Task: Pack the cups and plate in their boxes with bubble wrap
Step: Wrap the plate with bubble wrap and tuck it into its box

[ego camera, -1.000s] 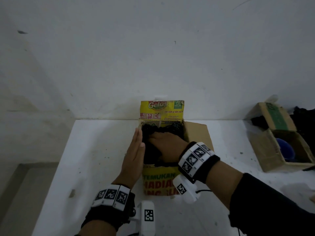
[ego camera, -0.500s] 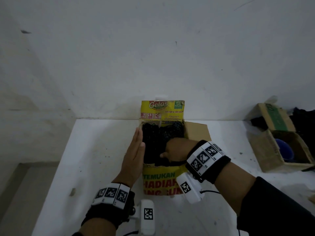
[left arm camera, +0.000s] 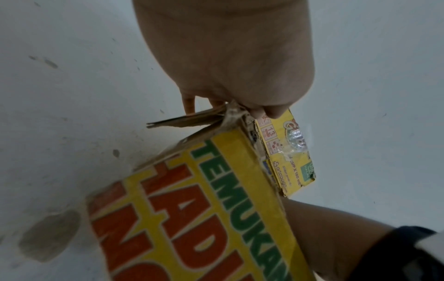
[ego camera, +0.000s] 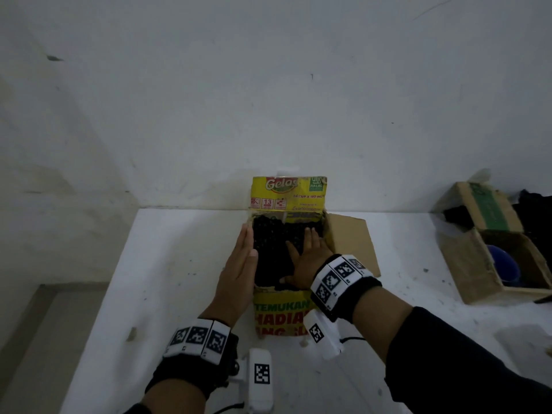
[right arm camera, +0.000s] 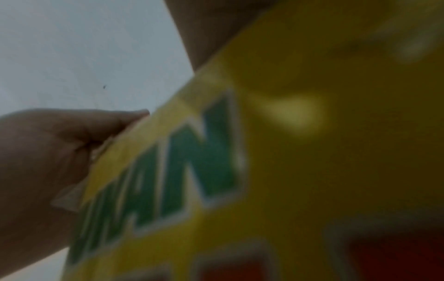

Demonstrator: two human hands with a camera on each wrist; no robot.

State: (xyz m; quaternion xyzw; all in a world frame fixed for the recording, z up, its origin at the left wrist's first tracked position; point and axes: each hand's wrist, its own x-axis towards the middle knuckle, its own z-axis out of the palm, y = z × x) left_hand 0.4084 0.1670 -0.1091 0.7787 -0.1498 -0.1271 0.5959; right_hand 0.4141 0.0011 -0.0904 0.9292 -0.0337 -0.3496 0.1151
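While the white table point(ego camera: 167, 264) runs wide under everything, the left hand point(ego camera: 239, 264) stands on edge against the left side of the yellow box point(ego camera: 280, 312), its fingers straight and together, pressing the left flap upright. From the left wrist view the same hand point(left arm camera: 230, 57) covers that brown flap edge at the box's point(left arm camera: 206, 199) far left corner. Inside the open top lies black bubble wrap point(ego camera: 274, 246), filling the box from the near wall to the far one; whatever it covers cannot be seen. To the right of it, the right hand point(ego camera: 307, 258) lies palm down on the wrap, fingers spread and straight, pointing toward the far wall. The far flap stands upright, and the right flap lies folded out flat on the table. In the blurred right wrist view only the box's near printed wall point(right arm camera: 300, 152) and the left hand point(right arm camera: 36, 171) at its edge can be made out. Well apart on the right, a brown box point(ego camera: 466, 264) sits open with a blue cup point(ego camera: 501, 264) inside it, and dark material lies just beyond it.
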